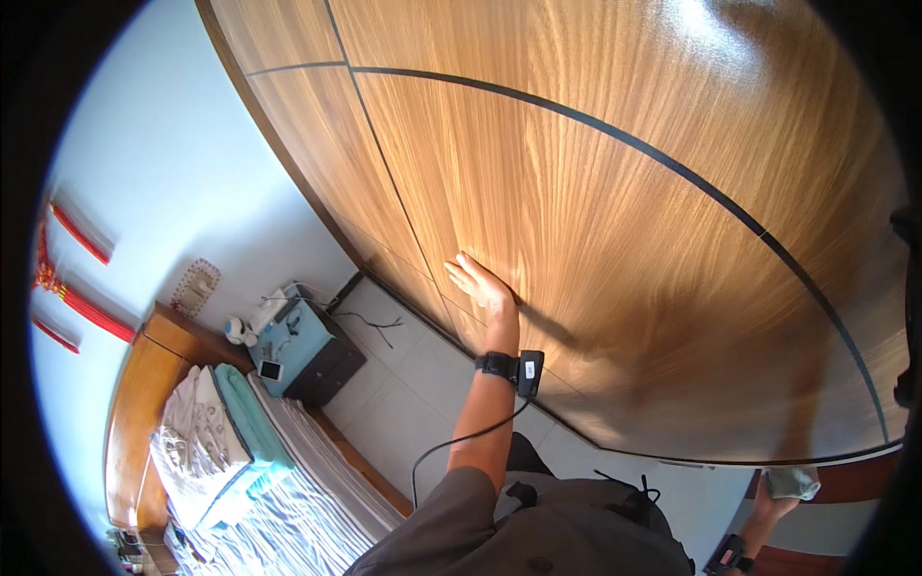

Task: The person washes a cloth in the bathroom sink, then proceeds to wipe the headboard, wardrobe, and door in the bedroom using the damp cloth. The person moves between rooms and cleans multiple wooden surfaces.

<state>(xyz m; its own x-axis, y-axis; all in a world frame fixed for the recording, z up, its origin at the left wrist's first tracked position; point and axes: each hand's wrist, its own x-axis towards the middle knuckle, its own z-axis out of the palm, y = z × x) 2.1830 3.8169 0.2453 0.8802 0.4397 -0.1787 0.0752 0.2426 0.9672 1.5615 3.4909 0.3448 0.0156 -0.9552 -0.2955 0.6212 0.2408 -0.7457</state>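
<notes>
A large wood-grain wardrobe front (pixel 612 216) with dark inlaid strips fills the upper and right part of the view. My left hand (pixel 484 286) is raised at its lower left part with fingers extended, and it holds nothing. The palm seems to rest against the panel. A grey-green folded cloth (pixel 792 482) is in my right hand (pixel 774 504), at the lower right, beside the right-hand edge of the wood surface. The cloth hides most of the fingers there.
A bed with striped bedding (pixel 288 518) and folded quilts (pixel 202 439) stands at the left. By its headboard (pixel 137 417) is a nightstand (pixel 317 353) with a phone (pixel 271 370). Loose cables (pixel 374 324) trail over the tiled floor (pixel 396 374). Red tassels (pixel 94 313) hang on the wall.
</notes>
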